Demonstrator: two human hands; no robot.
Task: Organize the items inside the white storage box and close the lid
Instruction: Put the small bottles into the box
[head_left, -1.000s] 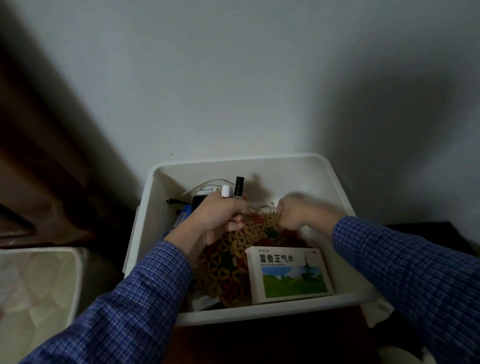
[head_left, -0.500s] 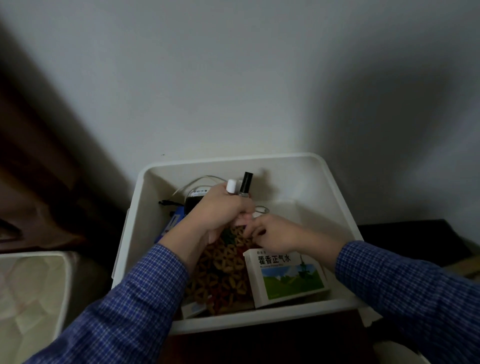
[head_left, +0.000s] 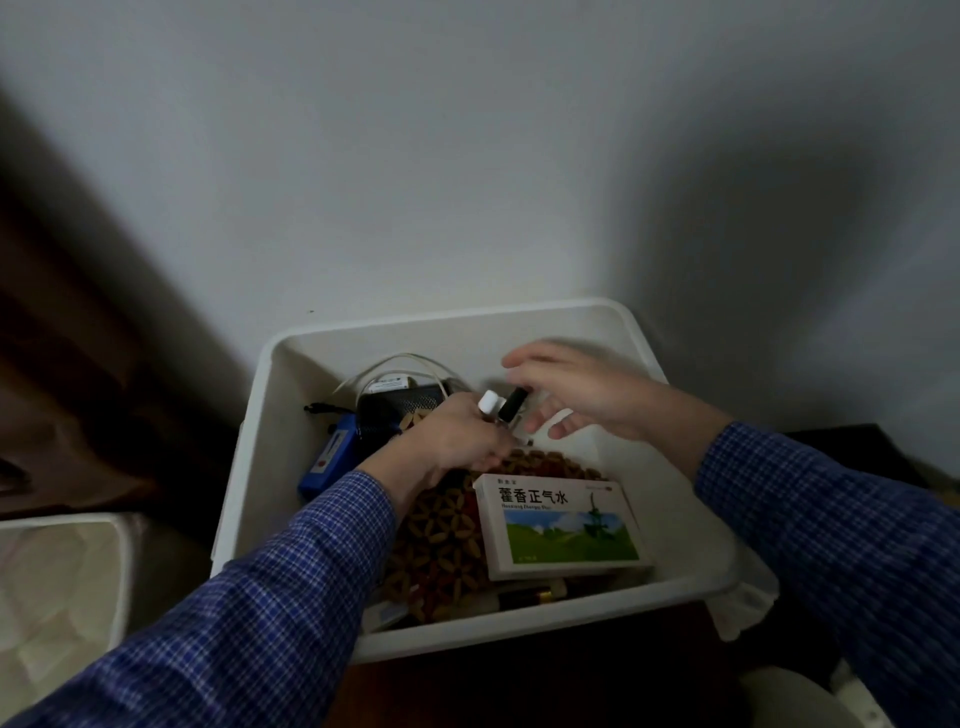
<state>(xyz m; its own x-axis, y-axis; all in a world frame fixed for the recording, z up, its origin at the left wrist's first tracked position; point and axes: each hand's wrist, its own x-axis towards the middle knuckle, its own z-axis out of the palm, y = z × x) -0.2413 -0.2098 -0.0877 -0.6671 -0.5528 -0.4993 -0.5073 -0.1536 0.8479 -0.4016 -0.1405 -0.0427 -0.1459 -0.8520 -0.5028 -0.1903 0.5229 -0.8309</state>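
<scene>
White storage box (head_left: 519, 317): rigid, light; lift by rim. Left hand (head_left: 457, 441) grips two slim vials (head_left: 501, 405), likely fragile; right hand (head_left: 576, 389) spread.

In the lower centre of the frame, the left hand (head_left: 457, 441) grips a white-capped tube (head_left: 488, 401) and a black-capped tube (head_left: 511, 404) over the white storage box (head_left: 644, 343). The right hand (head_left: 582, 395), fingers spread, hovers just beside them. A medicine carton (head_left: 561, 525) lies on a patterned mat (head_left: 441, 540).
</scene>
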